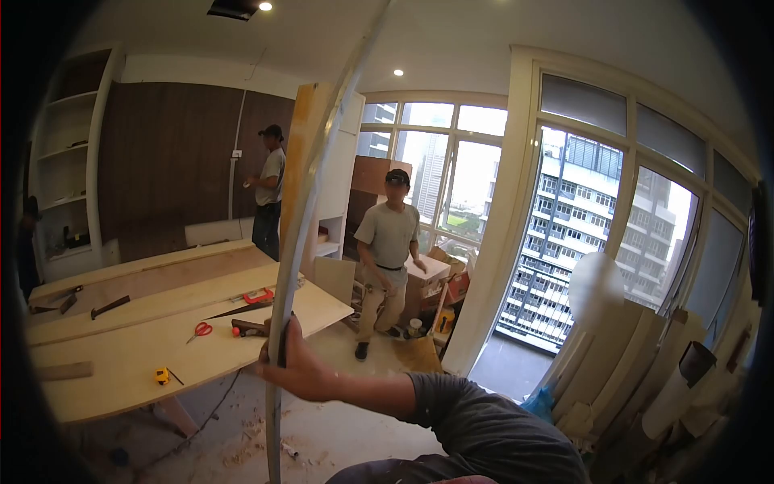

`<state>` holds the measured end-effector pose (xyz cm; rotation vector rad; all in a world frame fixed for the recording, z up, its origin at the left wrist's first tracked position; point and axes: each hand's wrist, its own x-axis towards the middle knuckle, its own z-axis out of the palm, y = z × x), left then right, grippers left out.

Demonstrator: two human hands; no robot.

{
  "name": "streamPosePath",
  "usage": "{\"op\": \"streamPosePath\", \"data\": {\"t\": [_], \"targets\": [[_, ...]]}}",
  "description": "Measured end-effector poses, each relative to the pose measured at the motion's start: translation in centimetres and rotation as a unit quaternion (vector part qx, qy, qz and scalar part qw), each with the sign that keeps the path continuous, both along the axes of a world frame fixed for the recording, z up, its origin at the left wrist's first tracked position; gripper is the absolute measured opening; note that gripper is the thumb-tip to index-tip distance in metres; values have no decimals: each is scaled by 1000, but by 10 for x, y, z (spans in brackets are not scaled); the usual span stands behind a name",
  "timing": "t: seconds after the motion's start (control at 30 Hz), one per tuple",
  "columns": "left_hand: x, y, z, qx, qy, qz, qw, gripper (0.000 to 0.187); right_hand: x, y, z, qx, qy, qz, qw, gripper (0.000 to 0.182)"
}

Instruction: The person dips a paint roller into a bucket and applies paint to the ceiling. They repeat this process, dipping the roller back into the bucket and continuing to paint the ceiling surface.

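Observation:
My right hand (300, 365) reaches in from the lower right and is closed around a long, narrow grey strip (282, 298). This strip stands nearly upright, running from the floor area at the bottom to the top of the view, where it leans right. A dark patch shows on it at the grip; I cannot make out what it is. Just left of the hand, a wooden-handled tool with a red end (246, 329) lies on the plywood-topped table (145, 355). Red-handled scissors (201, 329) and a red-handled saw (258, 297) are close by. My left hand is not visible.
A yellow tape measure (163, 376) and a hammer (110, 307) lie on the table. One person (387, 242) stands facing me; another person (270, 185) is near the brown wall panel. Boards and rolls (637, 371) lean at right, by the windows. Shavings (250, 440) litter the floor.

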<state>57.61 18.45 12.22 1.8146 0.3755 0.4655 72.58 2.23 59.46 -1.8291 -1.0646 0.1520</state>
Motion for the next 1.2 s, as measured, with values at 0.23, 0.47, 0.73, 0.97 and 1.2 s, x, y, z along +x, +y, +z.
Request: {"op": "streamPosePath", "data": {"t": [0.23, 0.47, 0.73, 0.97, 1.2], "targets": [[9, -6, 55, 14, -24, 3, 1000, 29, 19, -3, 37, 29, 16, -41, 999, 65], [27, -19, 92, 58, -39, -33, 997, 25, 71, -20, 51, 103, 75, -40, 991, 60], [65, -34, 147, 126, -74, -59, 988, 29, 127, -48, 93, 203, 150, -47, 966, 57], [108, -58, 222, 98, 28, -109, 989, 32, 193, -78, 128, 237, 134, -98, 957, 57], [167, -85, 278, 101, 59, -125, 985, 34, 270, -107, 163, 273, 145, -122, 943, 42]]}}
